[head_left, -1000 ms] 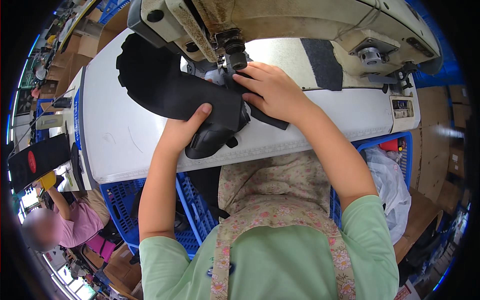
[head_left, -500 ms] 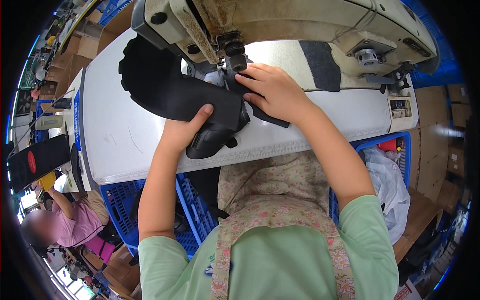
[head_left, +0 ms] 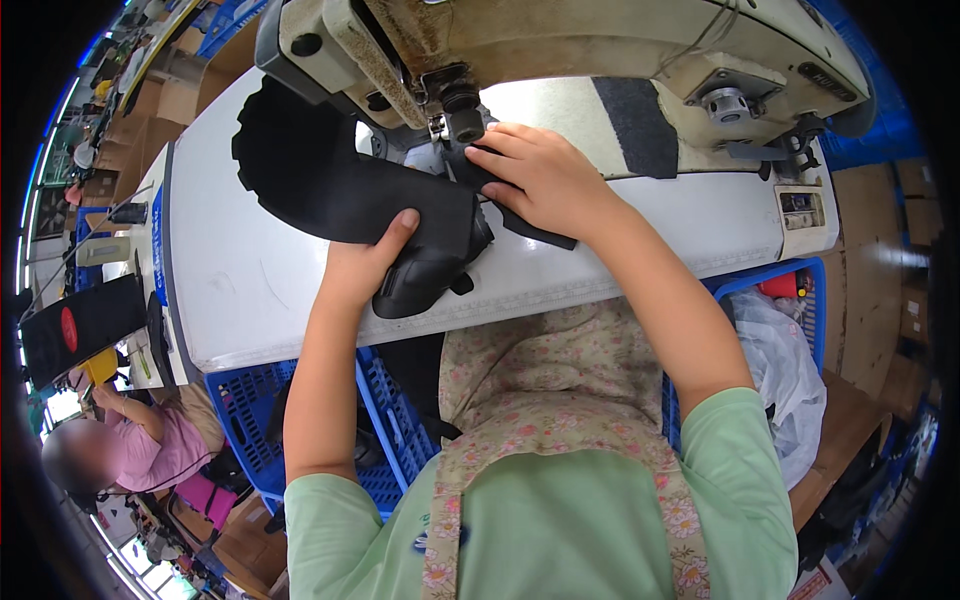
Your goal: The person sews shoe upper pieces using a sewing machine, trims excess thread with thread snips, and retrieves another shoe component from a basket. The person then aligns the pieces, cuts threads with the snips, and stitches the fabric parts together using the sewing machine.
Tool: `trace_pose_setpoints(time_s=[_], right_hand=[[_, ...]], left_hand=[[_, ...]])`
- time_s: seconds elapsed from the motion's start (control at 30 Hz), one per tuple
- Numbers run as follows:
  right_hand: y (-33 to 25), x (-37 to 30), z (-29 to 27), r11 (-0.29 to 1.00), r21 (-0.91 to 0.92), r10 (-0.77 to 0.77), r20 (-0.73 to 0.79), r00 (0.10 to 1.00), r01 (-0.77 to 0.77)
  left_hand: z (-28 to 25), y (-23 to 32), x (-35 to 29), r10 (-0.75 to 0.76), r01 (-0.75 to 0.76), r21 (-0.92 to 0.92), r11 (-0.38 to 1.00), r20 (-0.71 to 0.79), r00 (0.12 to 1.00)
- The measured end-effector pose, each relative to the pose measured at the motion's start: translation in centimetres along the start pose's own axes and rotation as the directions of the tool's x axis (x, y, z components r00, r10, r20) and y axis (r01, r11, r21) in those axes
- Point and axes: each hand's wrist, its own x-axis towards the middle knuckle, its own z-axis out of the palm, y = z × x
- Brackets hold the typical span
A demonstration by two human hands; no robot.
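A black shoe upper (head_left: 395, 195) with a scalloped edge lies under the head of a beige sewing machine (head_left: 590, 50). My left hand (head_left: 362, 258) grips its near side, thumb on top and the other fingers hidden beneath. A rounded, padded black part hangs toward the table's front edge. Close by the machine's presser foot (head_left: 438, 128), my right hand (head_left: 550, 180) presses the upper's right side, thumb and fingers bent over the black material. A narrow black flap (head_left: 540, 232) sticks out below that hand. The needle point cannot be made out.
The white table (head_left: 250, 300) has a ruler along its front edge. A dark fabric piece (head_left: 637, 125) lies right of my hands. Blue baskets (head_left: 240, 420) stand below, one holding clear plastic (head_left: 770, 350). At left a person in pink (head_left: 165, 445) works.
The whole view has shifted slightly. Both hands keep their hold on the shoe upper, which shows little movement at the machine.
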Motion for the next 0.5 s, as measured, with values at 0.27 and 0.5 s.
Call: trace_pose_setpoints(time_s=[0.27, 0.5], right_hand=[[-0.2, 0.1, 0.1, 1.000, 0.002, 0.008, 0.010, 1.000, -0.008], [-0.1, 0.3, -0.3, 1.000, 0.007, 0.011, 0.038, 0.999, -0.012]], left_hand=[[0.3, 0.3, -0.2, 0.014, -0.014, 0.014, 1.000, 0.002, 1.000], [0.8, 1.2, 0.0, 0.036, -0.036, 0.019, 0.999, 0.011, 0.999]])
